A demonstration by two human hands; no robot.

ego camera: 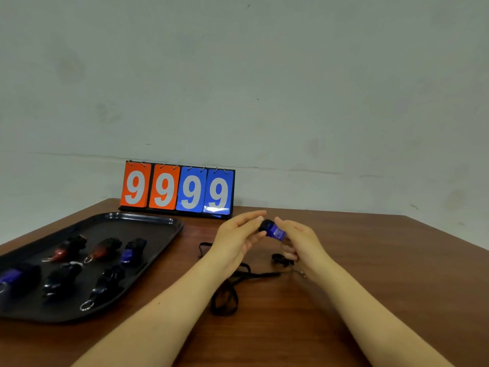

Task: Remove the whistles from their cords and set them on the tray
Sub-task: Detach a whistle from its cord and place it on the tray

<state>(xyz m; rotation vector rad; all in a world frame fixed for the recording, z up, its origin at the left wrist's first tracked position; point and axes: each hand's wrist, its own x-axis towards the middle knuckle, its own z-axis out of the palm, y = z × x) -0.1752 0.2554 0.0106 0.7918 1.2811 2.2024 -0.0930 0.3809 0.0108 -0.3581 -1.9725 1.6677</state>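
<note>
Both hands, left hand (238, 235) and right hand (299, 239), pinch the small blue-and-black plastic whistle (272, 229) above the brown wooden table (370, 274), apparently to work it free of its black cord (230, 290).

Two bare forearms, hands (238, 239) unadorned, no sleeves visible.

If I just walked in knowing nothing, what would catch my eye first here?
Probably the flip scoreboard against the wall, showing 9 9 9 9 on orange and blue cards. Next, the left hand and right hand holding a blue whistle above black cords on the table. At left, a black tray holds more whistles.
</note>
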